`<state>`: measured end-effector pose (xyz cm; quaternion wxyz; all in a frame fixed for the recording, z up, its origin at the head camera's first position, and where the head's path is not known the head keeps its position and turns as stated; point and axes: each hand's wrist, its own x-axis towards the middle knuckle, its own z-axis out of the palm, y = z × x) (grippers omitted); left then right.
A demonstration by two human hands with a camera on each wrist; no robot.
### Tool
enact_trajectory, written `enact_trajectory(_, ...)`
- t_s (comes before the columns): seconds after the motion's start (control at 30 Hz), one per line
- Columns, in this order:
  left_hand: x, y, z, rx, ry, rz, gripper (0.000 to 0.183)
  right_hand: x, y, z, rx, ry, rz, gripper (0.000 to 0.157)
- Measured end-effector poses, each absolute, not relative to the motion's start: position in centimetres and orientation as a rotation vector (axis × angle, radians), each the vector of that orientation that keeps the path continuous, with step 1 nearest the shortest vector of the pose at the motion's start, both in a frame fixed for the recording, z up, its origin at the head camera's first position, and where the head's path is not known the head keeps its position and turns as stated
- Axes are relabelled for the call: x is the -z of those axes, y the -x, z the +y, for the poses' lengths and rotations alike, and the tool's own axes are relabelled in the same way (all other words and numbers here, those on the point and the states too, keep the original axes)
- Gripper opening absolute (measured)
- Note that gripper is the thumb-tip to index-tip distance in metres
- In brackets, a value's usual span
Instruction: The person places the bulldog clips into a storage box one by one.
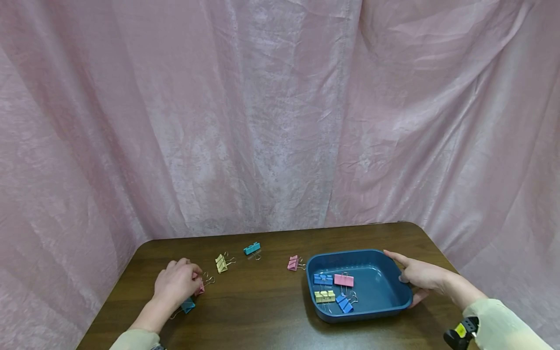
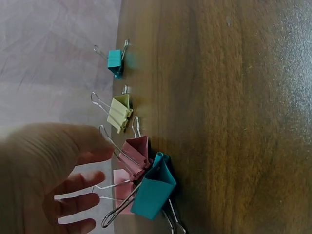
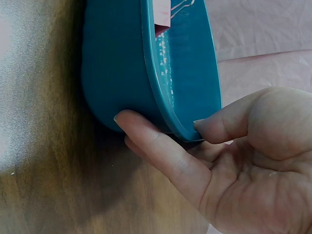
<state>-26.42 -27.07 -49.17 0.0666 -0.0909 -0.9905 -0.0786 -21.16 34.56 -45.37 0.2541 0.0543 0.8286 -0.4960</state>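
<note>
On the left of the table, my left hand (image 1: 177, 281) has its thumb and index fingertip at a wire handle of a pink binder clip (image 2: 135, 152), pinching there, while the other fingers stay loose. A teal binder clip (image 2: 154, 190) and a second pink clip (image 2: 123, 187) lie right beside it. My right hand (image 1: 426, 277) grips the right end of a blue tray (image 1: 345, 318), thumb at the inner side of its rim and fingers against the outer wall. Inside the tray are two blue clips (image 1: 323, 279), a yellow clip (image 1: 324, 296) and a pink clip (image 1: 343, 280).
Farther back on the brown table (image 1: 253, 311) lie a yellow clip (image 1: 221, 264) and a small teal clip (image 1: 252, 248). Another pink clip (image 1: 292, 263) sits just left of the tray. A pink curtain (image 1: 262, 121) hangs behind the table.
</note>
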Motion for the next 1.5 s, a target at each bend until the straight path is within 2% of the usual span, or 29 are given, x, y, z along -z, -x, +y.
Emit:
enact_trajectory(0.27,49.00,26.36,-26.98,0.244,0.291,-2.992,0.007,45.36,21.16,34.52,1.362,-0.157,2.243,0.079)
enact_trajectory(1.5,48.87,25.77,-26.84,0.259,0.321,-2.926,0.015,45.48,21.18,34.54,1.343,-0.163,2.264,0.079)
